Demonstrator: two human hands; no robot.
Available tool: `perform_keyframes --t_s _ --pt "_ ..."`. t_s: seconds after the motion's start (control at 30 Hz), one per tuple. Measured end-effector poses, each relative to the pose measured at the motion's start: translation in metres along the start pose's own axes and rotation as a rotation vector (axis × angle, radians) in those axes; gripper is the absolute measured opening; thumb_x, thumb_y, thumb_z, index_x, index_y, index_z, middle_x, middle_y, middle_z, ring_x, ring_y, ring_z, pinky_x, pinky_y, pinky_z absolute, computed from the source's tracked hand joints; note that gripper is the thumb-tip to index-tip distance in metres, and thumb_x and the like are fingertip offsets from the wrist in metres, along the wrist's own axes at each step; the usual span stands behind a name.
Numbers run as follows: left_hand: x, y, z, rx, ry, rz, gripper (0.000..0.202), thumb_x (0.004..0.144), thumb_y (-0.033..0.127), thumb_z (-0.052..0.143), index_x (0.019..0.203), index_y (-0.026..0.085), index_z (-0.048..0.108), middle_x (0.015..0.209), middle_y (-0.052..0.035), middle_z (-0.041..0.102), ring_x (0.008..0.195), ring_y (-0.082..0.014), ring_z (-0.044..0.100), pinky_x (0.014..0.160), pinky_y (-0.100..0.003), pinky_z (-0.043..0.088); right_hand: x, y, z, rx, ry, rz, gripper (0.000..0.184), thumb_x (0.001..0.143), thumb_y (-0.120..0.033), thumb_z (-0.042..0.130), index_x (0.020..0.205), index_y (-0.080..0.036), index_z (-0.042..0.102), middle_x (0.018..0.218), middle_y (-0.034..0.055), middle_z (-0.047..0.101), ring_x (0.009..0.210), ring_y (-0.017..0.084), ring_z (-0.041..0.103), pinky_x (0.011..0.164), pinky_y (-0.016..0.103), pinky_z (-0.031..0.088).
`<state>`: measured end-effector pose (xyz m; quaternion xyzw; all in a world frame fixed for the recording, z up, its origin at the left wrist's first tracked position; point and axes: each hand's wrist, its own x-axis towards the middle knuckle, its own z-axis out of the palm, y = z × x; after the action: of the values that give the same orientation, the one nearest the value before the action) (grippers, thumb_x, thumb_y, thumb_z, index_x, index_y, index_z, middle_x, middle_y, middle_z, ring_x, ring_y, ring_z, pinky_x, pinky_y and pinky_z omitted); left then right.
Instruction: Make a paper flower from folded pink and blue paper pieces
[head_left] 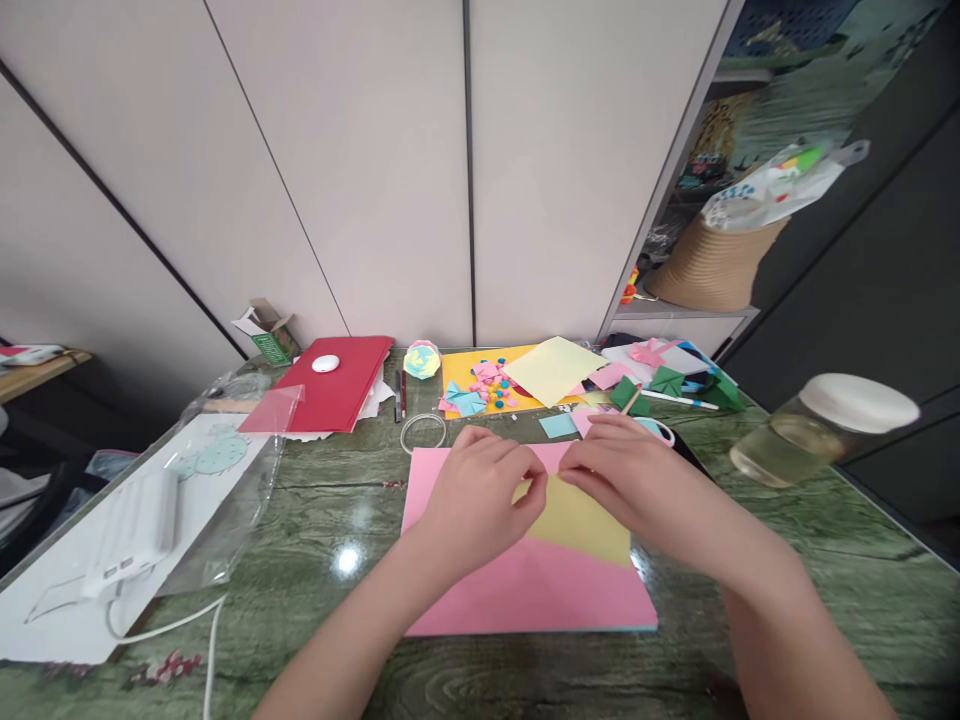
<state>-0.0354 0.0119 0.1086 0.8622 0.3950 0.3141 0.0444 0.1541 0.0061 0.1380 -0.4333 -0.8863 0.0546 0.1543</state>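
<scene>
A small yellow paper lies on a larger pink sheet on the green marbled table. My left hand pinches the yellow paper's upper left edge, fingers curled. Close beside it, my right hand grips the paper's top edge from the right, fingers pressed together. The two sets of fingertips almost meet over the fold.
Behind my hands lie a tape ring, pens, a red folder with a white puck, and a yellow sheet with coloured scraps. A lidded jar stands at right. A white power bank with cable sits at left.
</scene>
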Motion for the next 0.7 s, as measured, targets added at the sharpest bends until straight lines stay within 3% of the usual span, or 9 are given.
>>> perform_keyframes --t_s 0.13,0.27,0.37,0.47,0.57,0.63,0.7 --pt "0.003 -0.005 -0.01 0.089 -0.001 0.085 0.014 0.081 0.015 0.045 0.073 0.017 0.056 0.066 0.0028 0.063 0.062 -0.0107 0.053 0.078 -0.032 0.035 -0.006 0.009 -0.01 0.079 0.005 0.021 0.022 0.089 -0.03 0.04 0.082 -0.023 0.06 0.077 0.0017 0.06 0.083 0.018 0.053 0.079 0.034 0.038" --pt "0.005 -0.014 -0.027 0.123 -0.059 0.053 0.014 0.083 0.016 0.043 0.075 0.018 0.055 0.073 0.0027 0.064 0.065 -0.0106 0.054 0.085 -0.034 0.033 -0.016 0.022 -0.024 0.158 0.021 0.049 0.02 0.088 -0.032 0.042 0.083 -0.024 0.06 0.085 0.0006 0.061 0.084 0.016 0.054 0.072 0.029 0.04" --pt "0.004 -0.028 -0.041 0.181 -0.066 -0.04 0.014 0.084 0.017 0.043 0.077 0.019 0.055 0.076 0.002 0.065 0.069 -0.0126 0.054 0.087 -0.035 0.032 -0.026 0.037 -0.032 0.159 0.053 0.125 0.018 0.087 -0.035 0.044 0.084 -0.025 0.06 0.086 -0.0005 0.061 0.081 0.015 0.055 0.066 0.027 0.04" --pt "0.002 -0.037 -0.051 0.21 -0.002 -0.212 0.016 0.084 0.022 0.044 0.077 0.019 0.057 0.077 -0.0001 0.065 0.074 -0.016 0.055 0.083 -0.036 0.034 -0.032 0.047 -0.035 0.131 0.119 0.2 0.018 0.085 -0.038 0.047 0.086 -0.026 0.06 0.088 -0.0006 0.062 0.079 0.015 0.056 0.063 0.026 0.04" --pt "0.002 -0.032 -0.052 -0.004 0.03 -0.328 0.019 0.086 0.034 0.044 0.087 0.021 0.059 0.09 -0.0012 0.065 0.084 -0.0172 0.057 0.078 -0.032 0.039 -0.026 0.043 -0.033 0.147 0.115 0.188 0.018 0.085 -0.038 0.047 0.086 -0.025 0.06 0.087 0.0002 0.062 0.081 0.016 0.056 0.065 0.027 0.04" --pt "0.003 -0.023 -0.046 -0.197 -0.019 -0.336 0.023 0.082 0.039 0.051 0.099 0.025 0.058 0.102 0.0 0.064 0.093 -0.0168 0.056 0.077 -0.028 0.041 -0.018 0.033 -0.029 0.182 0.083 0.141 0.019 0.087 -0.036 0.044 0.085 -0.025 0.06 0.086 0.0009 0.062 0.082 0.016 0.055 0.068 0.027 0.041" --pt "0.004 -0.015 -0.037 -0.281 -0.062 -0.33 0.021 0.078 0.038 0.057 0.094 0.026 0.06 0.098 0.0025 0.065 0.09 -0.0154 0.058 0.076 -0.025 0.042 -0.009 0.024 -0.024 0.208 0.066 0.123 0.022 0.088 -0.035 0.042 0.082 -0.024 0.06 0.083 0.0012 0.061 0.082 0.016 0.055 0.069 0.027 0.041"
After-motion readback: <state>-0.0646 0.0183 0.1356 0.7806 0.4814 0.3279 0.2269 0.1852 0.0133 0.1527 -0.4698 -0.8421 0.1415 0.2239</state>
